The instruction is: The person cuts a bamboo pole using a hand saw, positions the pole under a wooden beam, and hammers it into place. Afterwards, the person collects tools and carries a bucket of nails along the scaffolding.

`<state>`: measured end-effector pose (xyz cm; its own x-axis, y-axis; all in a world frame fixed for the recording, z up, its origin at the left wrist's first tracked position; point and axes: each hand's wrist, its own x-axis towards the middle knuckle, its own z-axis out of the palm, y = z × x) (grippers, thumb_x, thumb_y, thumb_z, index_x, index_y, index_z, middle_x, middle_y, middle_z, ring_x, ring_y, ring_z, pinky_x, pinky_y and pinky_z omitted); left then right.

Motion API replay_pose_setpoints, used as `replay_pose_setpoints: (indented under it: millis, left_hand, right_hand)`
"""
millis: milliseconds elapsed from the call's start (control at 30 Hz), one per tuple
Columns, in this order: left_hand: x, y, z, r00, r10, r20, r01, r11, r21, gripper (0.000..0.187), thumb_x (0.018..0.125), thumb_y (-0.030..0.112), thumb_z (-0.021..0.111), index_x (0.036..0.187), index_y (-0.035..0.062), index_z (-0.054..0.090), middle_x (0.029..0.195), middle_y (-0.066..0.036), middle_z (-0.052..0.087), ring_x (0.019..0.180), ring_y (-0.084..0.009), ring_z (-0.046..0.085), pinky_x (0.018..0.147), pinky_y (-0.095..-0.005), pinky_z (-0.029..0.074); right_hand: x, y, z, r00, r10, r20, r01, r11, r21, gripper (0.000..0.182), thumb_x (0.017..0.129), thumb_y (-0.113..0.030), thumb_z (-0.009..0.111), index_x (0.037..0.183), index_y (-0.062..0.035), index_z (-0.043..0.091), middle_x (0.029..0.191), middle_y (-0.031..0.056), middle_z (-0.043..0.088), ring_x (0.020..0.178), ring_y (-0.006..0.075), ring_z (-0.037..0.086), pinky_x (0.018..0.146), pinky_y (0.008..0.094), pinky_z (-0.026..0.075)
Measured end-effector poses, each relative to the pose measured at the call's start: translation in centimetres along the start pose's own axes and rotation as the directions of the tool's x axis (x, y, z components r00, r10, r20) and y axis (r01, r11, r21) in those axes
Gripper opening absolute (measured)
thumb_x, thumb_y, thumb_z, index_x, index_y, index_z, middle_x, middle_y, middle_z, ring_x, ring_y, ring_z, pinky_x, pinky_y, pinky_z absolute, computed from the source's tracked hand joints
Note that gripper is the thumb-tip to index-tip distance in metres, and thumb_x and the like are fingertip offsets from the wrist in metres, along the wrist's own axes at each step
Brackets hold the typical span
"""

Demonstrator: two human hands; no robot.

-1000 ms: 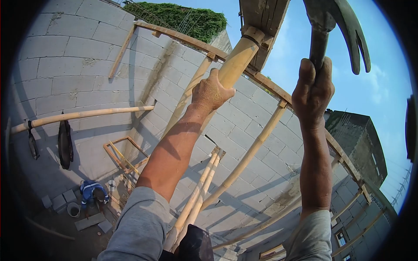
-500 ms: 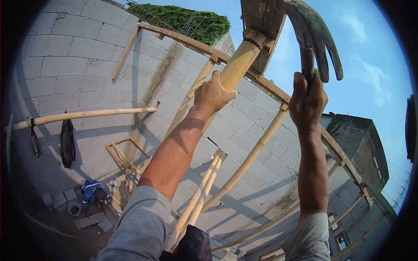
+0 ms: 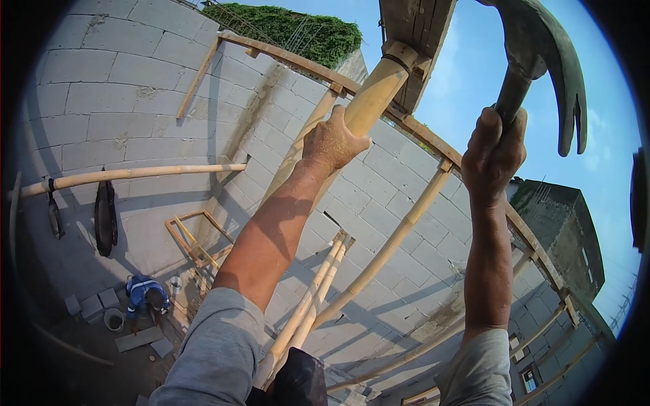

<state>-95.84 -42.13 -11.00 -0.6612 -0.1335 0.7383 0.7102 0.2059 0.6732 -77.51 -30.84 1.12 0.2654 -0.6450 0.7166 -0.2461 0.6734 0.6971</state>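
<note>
My left hand [image 3: 332, 141], dusted with sawdust-like grains, grips a thick bamboo pole [image 3: 374, 98] near its upper end. The pole's top meets the underside of a wooden board structure [image 3: 423, 40]. In my right hand [image 3: 495, 152] is the handle of a claw hammer [image 3: 545, 57], raised at the upper right against the sky. The hammer's claw curves down on the right, and its other end is cut off by the frame's top. A gap separates the hammer from the pole and board.
A block wall [image 3: 149, 128] carries a timber beam [image 3: 298, 62] with bamboo props [image 3: 389, 257] below. A horizontal bamboo pole [image 3: 145, 174] holds dark hanging items [image 3: 105, 216]. Far below, a person in blue [image 3: 145, 294] crouches beside a bucket [image 3: 114, 319] and blocks.
My right hand and the hammer have moved right and away from the board, and the hammer has turned. My left hand remains on the bamboo pole, almost unmoved.
</note>
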Motion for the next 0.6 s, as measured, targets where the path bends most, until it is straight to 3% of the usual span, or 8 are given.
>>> replay_pose_setpoints:
  millis: [100, 133, 167, 233, 333, 533, 567, 600]
  left_hand:
    - [0.0, 0.2, -0.3, 0.998, -0.041, 0.056, 0.042, 0.999, -0.019, 0.065, 0.071, 0.041, 0.07, 0.122, 0.0055, 0.051, 0.109, -0.026, 0.068, 0.103, -0.0406, 0.067, 0.092, -0.0476, 0.053]
    - [-0.4, 0.3, -0.2, 0.996, -0.057, 0.067, 0.058, 0.998, -0.013, 0.065, 0.071, 0.041, 0.07, 0.122, 0.0056, 0.051, 0.11, -0.026, 0.068, 0.103, -0.0405, 0.067, 0.092, -0.0475, 0.053]
    - [-0.7, 0.4, -0.2, 0.995, -0.069, 0.078, 0.07, 0.998, -0.002, 0.065, 0.071, 0.041, 0.07, 0.122, 0.0056, 0.051, 0.11, -0.025, 0.068, 0.103, -0.0404, 0.067, 0.093, -0.0475, 0.052]
    - [0.3, 0.8, -0.8, 0.996, -0.067, 0.06, 0.067, 0.998, 0.0, 0.064, 0.072, 0.041, 0.069, 0.122, 0.0056, 0.05, 0.11, -0.025, 0.068, 0.104, -0.0406, 0.067, 0.093, -0.0477, 0.052]
    - [-0.1, 0.4, -0.2, 0.999, -0.035, 0.028, 0.036, 0.999, -0.015, 0.064, 0.073, 0.041, 0.069, 0.122, 0.0054, 0.05, 0.109, -0.025, 0.068, 0.104, -0.0407, 0.067, 0.092, -0.0481, 0.053]
    - [-0.1, 0.4, -0.4, 0.997, -0.049, 0.051, 0.047, 0.998, 0.031, 0.065, 0.071, 0.04, 0.07, 0.122, 0.0049, 0.05, 0.108, -0.027, 0.068, 0.103, -0.0397, 0.068, 0.093, -0.0467, 0.053]
    - [-0.2, 0.4, -0.4, 0.994, -0.07, 0.085, 0.068, 0.997, 0.026, 0.065, 0.071, 0.04, 0.07, 0.122, 0.0049, 0.05, 0.108, -0.027, 0.068, 0.103, -0.0398, 0.068, 0.093, -0.0466, 0.053]
    - [0.0, 0.5, -0.7, 0.99, -0.084, 0.113, 0.082, 0.996, 0.023, 0.065, 0.071, 0.04, 0.07, 0.122, 0.0048, 0.05, 0.108, -0.027, 0.068, 0.103, -0.0399, 0.068, 0.093, -0.0465, 0.053]
  right_hand:
    - [-0.9, 2.4, 2.0, 0.975, 0.092, 0.204, -0.063, 0.987, -0.146, 0.026, 0.099, -0.025, 0.059, 0.09, -0.0036, 0.047, 0.059, 0.0121, 0.058, 0.051, 0.0312, 0.062, 0.049, 0.0418, 0.048]
    - [-0.3, 3.0, 2.7, 0.822, 0.335, 0.46, -0.146, 0.906, -0.398, 0.031, 0.1, -0.032, 0.056, 0.088, -0.0042, 0.047, 0.061, 0.0174, 0.06, 0.054, 0.0401, 0.062, 0.05, 0.0482, 0.048]
    - [0.2, 3.3, 3.1, 0.719, 0.466, 0.516, -0.232, 0.86, -0.454, 0.036, 0.101, -0.038, 0.053, 0.09, -0.0044, 0.047, 0.06, 0.0177, 0.06, 0.053, 0.0393, 0.062, 0.049, 0.0478, 0.048]
    - [0.3, 2.1, 2.3, 0.726, 0.481, 0.491, -0.3, 0.864, -0.404, 0.032, 0.101, -0.035, 0.054, 0.091, -0.005, 0.046, 0.059, 0.0164, 0.059, 0.051, 0.0374, 0.061, 0.048, 0.0455, 0.047]
    - [-1.2, 1.1, 1.3, 0.898, 0.306, 0.317, -0.227, 0.938, -0.262, 0.029, 0.101, -0.031, 0.056, 0.091, -0.0055, 0.046, 0.059, 0.0136, 0.059, 0.048, 0.0328, 0.059, 0.047, 0.0415, 0.047]
    - [-0.2, 0.2, 1.2, 0.995, -0.101, 0.003, 0.101, 0.994, -0.034, 0.024, 0.103, -0.028, 0.054, 0.098, -0.0045, 0.05, 0.061, 0.0062, 0.052, 0.05, 0.0152, 0.053, 0.048, 0.0304, 0.045]
    - [-0.7, 1.3, 1.8, 0.991, -0.129, 0.041, 0.131, 0.99, -0.049, 0.024, 0.102, -0.027, 0.054, 0.098, -0.0043, 0.049, 0.061, 0.0074, 0.053, 0.049, 0.0173, 0.054, 0.048, 0.0316, 0.046]
    - [-1.8, 3.3, 2.6, 0.964, 0.105, 0.244, -0.059, 0.981, -0.187, 0.026, 0.103, -0.029, 0.054, 0.097, -0.0043, 0.048, 0.059, 0.0111, 0.055, 0.048, 0.022, 0.055, 0.047, 0.0353, 0.046]
